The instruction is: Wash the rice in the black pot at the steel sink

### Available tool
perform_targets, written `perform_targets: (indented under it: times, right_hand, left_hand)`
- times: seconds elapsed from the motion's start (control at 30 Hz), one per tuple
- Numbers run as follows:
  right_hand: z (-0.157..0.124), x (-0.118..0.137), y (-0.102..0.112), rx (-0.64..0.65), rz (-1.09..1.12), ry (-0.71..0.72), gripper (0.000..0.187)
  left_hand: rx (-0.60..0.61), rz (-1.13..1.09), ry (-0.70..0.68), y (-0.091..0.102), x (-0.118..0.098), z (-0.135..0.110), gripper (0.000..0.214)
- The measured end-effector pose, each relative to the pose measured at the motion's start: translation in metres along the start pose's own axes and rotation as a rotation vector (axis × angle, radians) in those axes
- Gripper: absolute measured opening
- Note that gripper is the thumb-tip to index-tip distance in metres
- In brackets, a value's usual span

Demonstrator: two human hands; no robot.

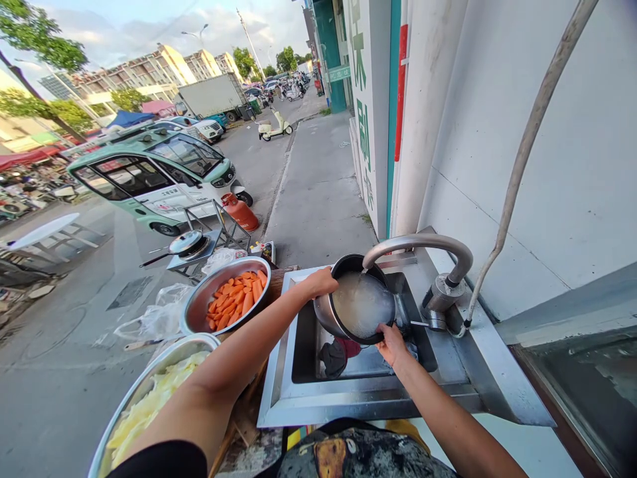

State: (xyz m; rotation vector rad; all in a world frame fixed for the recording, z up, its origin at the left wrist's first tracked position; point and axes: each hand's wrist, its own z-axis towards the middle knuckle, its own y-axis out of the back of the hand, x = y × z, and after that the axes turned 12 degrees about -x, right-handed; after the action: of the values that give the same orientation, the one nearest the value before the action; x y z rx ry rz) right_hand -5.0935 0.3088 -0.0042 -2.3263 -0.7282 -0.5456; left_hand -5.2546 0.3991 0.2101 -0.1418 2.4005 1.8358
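Observation:
Both my hands hold a round metal pot [326, 313] tilted over a steel sink [279, 392]. My left hand [321, 281] grips the pot's far left rim. My right hand [392, 344] grips its near right rim. Cloudy white water [363, 305] fills the pot, possibly with rice in it. The curved tap [423, 244] ends just above the pot's far rim. A dark cloth and something red [338, 353] lie at the sink's bottom.
Left of the sink stand a metal bowl of cut carrots [235, 299] and a nearer bowl of pale cut vegetables [149, 405]. Beyond them are a gas stove with a lidded pan [186, 244], an orange gas cylinder [240, 211], parked vehicles and a pavement. A white wall with a hose [522, 159] rises on the right.

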Motion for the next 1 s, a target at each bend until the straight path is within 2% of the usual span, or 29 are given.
perform_targets:
  times: [0.7, 1.0]
  right_hand:
    - [-0.006, 0.005, -0.001, -0.014, 0.021, -0.026, 0.031]
    - [-0.020, 0.013, -0.006, -0.050, 0.047, -0.073, 0.033]
  left_hand:
    - [-0.003, 0.019, 0.013, 0.006, -0.006, -0.006, 0.051]
    - [-0.018, 0.048, -0.010, 0.008, -0.009, -0.009, 0.049]
